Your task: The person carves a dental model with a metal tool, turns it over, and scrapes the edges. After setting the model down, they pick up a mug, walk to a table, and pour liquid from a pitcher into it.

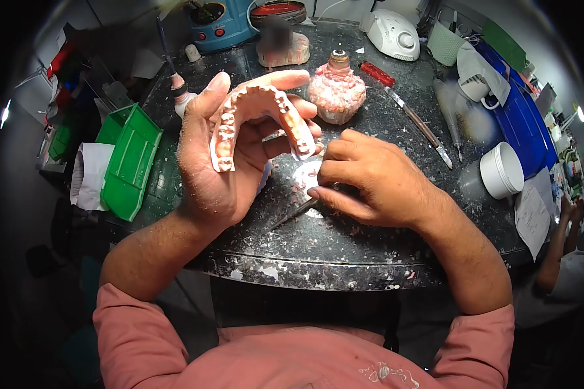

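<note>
My left hand (204, 175) is raised over the bench, fingers and thumb wrapped round a horseshoe-shaped dental cast (226, 126). The cast is pale pinkish, its teeth face me, and orange-brown patches show on both sides. My right hand (376, 178) is closed beside it, just above the bench top. From under the right thumb a thin, dark, pointed tool (295, 214) sticks out toward the lower left; its handle is hidden in the fist. A bright white patch with small crumbs lies beneath the fingers.
Behind the hands stand a burner (336, 94) caked in pink wax, a blue machine (222, 27) and a white device (390, 35). To the right are a long knife (420, 128), a white tub (501, 170) and a blue bin (522, 123). Left is a green tray (131, 165). Another person's arm (557, 243) shows far right.
</note>
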### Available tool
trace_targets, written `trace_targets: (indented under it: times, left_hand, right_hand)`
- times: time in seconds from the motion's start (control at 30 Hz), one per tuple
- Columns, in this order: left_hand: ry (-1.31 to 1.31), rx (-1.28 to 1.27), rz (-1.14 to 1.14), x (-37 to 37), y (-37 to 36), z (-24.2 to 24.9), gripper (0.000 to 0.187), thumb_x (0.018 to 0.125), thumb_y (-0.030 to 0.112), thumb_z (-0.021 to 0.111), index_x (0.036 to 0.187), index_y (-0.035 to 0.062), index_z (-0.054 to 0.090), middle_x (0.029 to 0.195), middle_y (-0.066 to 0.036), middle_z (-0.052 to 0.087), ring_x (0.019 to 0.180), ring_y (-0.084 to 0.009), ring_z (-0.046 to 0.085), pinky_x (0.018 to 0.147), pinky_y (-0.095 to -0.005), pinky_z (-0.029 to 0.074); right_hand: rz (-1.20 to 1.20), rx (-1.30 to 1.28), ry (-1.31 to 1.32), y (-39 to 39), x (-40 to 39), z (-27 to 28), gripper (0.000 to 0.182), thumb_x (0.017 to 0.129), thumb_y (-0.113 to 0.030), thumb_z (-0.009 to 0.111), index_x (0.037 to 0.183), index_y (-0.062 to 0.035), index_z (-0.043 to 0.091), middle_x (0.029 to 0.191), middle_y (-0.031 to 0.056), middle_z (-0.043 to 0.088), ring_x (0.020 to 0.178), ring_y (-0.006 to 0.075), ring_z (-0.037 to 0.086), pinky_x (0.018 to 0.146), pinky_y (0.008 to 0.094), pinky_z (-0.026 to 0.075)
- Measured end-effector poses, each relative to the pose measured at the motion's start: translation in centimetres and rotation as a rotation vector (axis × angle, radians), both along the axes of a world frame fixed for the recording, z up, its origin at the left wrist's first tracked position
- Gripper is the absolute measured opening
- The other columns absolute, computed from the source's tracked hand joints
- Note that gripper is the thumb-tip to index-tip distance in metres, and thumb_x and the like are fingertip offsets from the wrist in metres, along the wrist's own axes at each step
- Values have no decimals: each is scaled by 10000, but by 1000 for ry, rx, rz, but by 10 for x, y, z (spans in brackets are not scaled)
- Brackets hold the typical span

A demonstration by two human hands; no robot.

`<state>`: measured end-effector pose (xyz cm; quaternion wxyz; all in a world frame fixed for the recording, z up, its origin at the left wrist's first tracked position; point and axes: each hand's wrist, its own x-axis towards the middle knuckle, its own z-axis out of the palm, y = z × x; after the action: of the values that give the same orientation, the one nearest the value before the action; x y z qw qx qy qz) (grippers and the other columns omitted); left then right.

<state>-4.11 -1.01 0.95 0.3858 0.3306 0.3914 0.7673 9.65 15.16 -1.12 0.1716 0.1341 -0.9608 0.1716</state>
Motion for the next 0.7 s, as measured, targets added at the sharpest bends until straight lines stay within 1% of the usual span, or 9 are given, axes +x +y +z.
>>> trace_targets:
  times: [0.07, 0.2, 0.3, 0.37, 0.47, 0.5, 0.57, 0.6, 0.7]
  left_hand:
    - [-1, 32, -15, -3, 1, -3, 737, 974, 566, 279, 1303, -62, 480, 1069, -192, 641, 930, -278, 647, 880, -416, 528]
    - [-31, 125, -8, -1, 5, -9, 566, 1012, 437, 343, 1211, -68, 503, 1155, -230, 604, 1142, -335, 599, 1038, -458, 469]
    - [-183, 135, 10, 17, 8, -12, 553, 1033, 403, 297, 1285, -67, 444, 1236, -219, 572, 1182, -281, 577, 1051, -388, 449]
    - [-180, 90, -80, 24, 6, -8, 589, 1042, 392, 264, 1382, -75, 379, 1297, -200, 551, 1229, -268, 544, 1077, -399, 417]
    - [-88, 28, -218, 19, 3, -13, 596, 1045, 373, 216, 1416, -78, 336, 1414, -223, 461, 1287, -329, 491, 1122, -474, 350]
    - [-156, -22, -204, 24, 6, -8, 570, 1044, 346, 253, 1420, -75, 331, 1371, -234, 492, 1266, -346, 507, 1111, -471, 367]
    - [7, -147, -236, 22, 4, -7, 538, 1035, 302, 325, 1419, -75, 323, 1331, -237, 512, 1225, -341, 539, 1076, -461, 415]
    - [-63, -121, -320, 20, 4, -6, 552, 1001, 284, 448, 1406, -72, 331, 1257, -209, 545, 1178, -311, 572, 1034, -436, 465]
    - [-133, -116, -416, 15, 2, -9, 494, 992, 229, 525, 1358, -80, 402, 1226, -185, 566, 1139, -265, 598, 1010, -411, 497]
  right_hand:
    - [-7, -35, 238, 2, -4, -5, 174, 848, -238, 693, 840, -69, 650, 781, 63, 592, 748, 263, 576, 669, 371, 500]
    - [-77, -642, 357, -11, 6, 11, 228, 816, -105, 773, 970, -12, 634, 881, 59, 654, 737, 84, 638, 559, 231, 505]
    - [-60, -845, 472, -25, -3, 4, 267, 821, -49, 752, 1060, -1, 644, 982, 77, 680, 798, 107, 664, 631, 226, 540]
    - [-47, -716, 459, -8, -1, -2, 295, 854, -43, 720, 1131, 11, 634, 1071, 94, 668, 873, 140, 677, 714, 245, 558]
    - [18, -982, 428, 2, -7, 2, 243, 928, -57, 633, 1156, 25, 624, 1026, 105, 656, 905, 157, 678, 784, 255, 547]
    - [21, -1062, 366, 2, -3, 8, 260, 953, -101, 611, 1177, 31, 619, 1036, 100, 656, 949, 145, 662, 832, 256, 529]
    - [54, -980, 301, 12, -7, 5, 296, 964, -133, 602, 1214, 24, 608, 1047, 86, 654, 988, 127, 636, 886, 253, 505]
    - [48, -984, 305, 13, -6, 6, 296, 964, -133, 602, 1214, 24, 608, 1047, 86, 654, 988, 127, 636, 886, 253, 505]
    - [129, -1286, 11, 17, -6, 7, 327, 973, -161, 592, 1249, 13, 594, 1059, 72, 654, 1002, 115, 616, 908, 251, 488]
